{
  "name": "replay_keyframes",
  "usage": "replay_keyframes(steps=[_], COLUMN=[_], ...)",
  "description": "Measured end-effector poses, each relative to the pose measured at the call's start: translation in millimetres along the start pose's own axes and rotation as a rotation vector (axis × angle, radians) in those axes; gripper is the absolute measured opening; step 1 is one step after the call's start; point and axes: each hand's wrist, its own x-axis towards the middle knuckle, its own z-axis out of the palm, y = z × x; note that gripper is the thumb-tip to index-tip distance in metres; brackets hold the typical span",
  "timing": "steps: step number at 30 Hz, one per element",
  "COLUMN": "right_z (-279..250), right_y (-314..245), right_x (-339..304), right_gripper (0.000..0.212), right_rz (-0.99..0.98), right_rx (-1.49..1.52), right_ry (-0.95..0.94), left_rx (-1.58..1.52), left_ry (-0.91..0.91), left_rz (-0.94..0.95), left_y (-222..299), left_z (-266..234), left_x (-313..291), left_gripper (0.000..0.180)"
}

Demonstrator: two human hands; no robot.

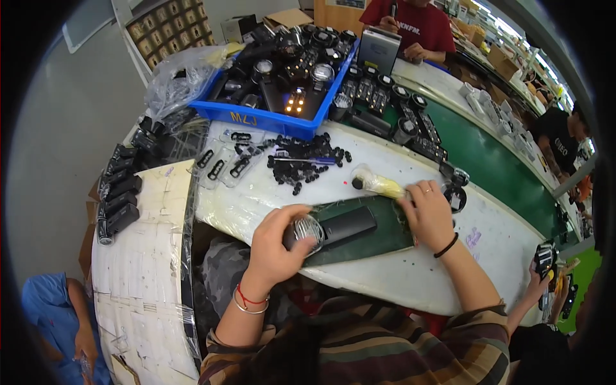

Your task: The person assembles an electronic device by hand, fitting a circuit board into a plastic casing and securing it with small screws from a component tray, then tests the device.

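A black lamp [350, 226] with a clear ribbed round head lies on a dark green mat [394, 240]. My left hand [273, 247] is closed around the lamp's head, its thumb along the near side. At the mat's far right corner, my right hand [428, 212] has its fingers closed at the end of a yellow-wrapped tool [387, 187]. That tool has a pale rounded end with a black tip; its exact kind does not show. Beyond the mat lie a heap of small black parts [298, 168], a blue pen-like tool [314, 160] and several clear covers with black inserts [218, 168].
A blue bin [256, 120] full of black lamps stands at the back, some lit. More lamps stand right of it by a green conveyor belt [462, 128]. Lamps line the left board [144, 256]. A black ring-shaped part [457, 199] lies beside my right hand. Other people work around.
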Motion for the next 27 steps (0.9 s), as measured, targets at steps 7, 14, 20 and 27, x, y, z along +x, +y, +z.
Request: replay_keyframes(steps=[7, 14, 20, 27], right_z=[22, 44, 37, 54], right_y=[-70, -98, -95, -99], right_x=[39, 26, 29, 28], right_gripper=[0.068, 0.052, 0.045, 0.048], right_rz=[-0.555, 0.050, 0.354, 0.280], right_rx=[0.308, 1.631, 1.886, 1.545], right_ry=[-0.168, -0.307, -0.438, -0.311], left_rx=[-0.007, -1.010, -0.675, -0.430], left_ry=[0.000, 0.162, 0.028, -0.109], left_rz=[0.126, -0.361, -0.366, -0.290], left_y=[24, 3, 0, 14], left_z=[-12, 12, 36, 38], left_x=[11, 13, 1, 0], left_gripper=[0.038, 0.045, 0.048, 0.074])
